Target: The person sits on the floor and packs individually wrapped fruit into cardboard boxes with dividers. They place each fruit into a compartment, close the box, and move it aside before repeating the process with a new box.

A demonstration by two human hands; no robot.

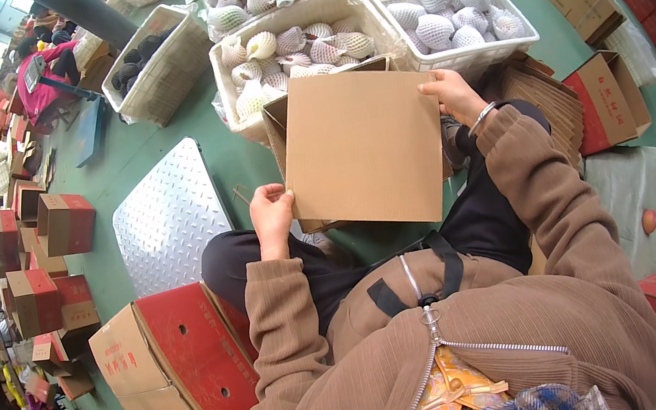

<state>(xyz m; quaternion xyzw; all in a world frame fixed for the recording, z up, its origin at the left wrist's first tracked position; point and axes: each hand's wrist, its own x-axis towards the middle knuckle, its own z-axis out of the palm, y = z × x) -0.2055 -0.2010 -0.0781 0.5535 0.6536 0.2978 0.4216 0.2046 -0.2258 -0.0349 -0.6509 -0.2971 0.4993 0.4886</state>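
Note:
A flat, plain brown cardboard sheet [363, 148] lies between my hands, over an upright cardboard box [277, 126] whose edges show behind and beneath it. My left hand [272, 212] pinches the sheet's left edge with thumb and fingertips. At the upper right edge, my right hand [453, 95] grips it, the thumb on top and the fingers partly hidden. What the box holds is covered by the sheet. Just beyond it stands a white plastic crate [225, 86] of fruit in foam net sleeves [309, 47].
A second white crate [465, 57] holds sleeved fruit. To the left are a diamond-plate metal platform [173, 223] and a closed red-and-brown carton [197, 354]. Stacked cardboard sheets [543, 100] and a red carton [605, 103] stand at right. A person in pink [48, 82] sits far left.

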